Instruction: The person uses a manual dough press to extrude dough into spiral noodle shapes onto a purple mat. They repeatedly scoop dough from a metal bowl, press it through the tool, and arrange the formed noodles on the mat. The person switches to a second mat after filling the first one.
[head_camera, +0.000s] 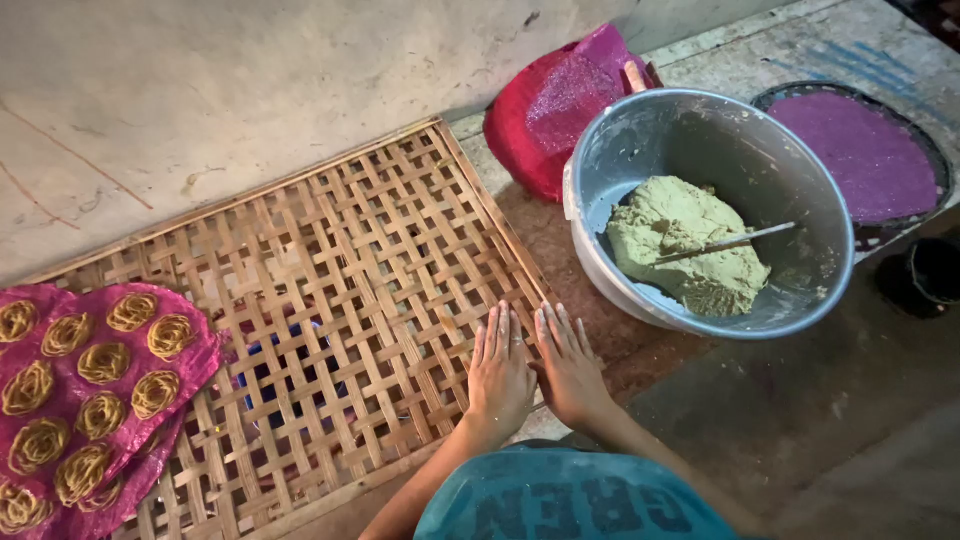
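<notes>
Left of both hands, coiled snacks (105, 362) sit on pink sheets (195, 340) atop a bamboo lattice (350, 260). Left hand (500, 375) and right hand (568, 368) lie flat, open, touching its edge. Right of them, dough (680, 250) fills a bowl (800, 170).

Woven tray (330, 270) centre-left, coils (105, 362) on its lower-left corner; bowl (710, 210) right, holding dough (685, 250); both hands (535, 370) at the tray's lower-right edge.

The concrete floor (800, 420) carries a woven bamboo mat (330, 290) at centre-left, a metal bowl (800, 160) upper right, and red cloth (560, 100) at top centre.
</notes>
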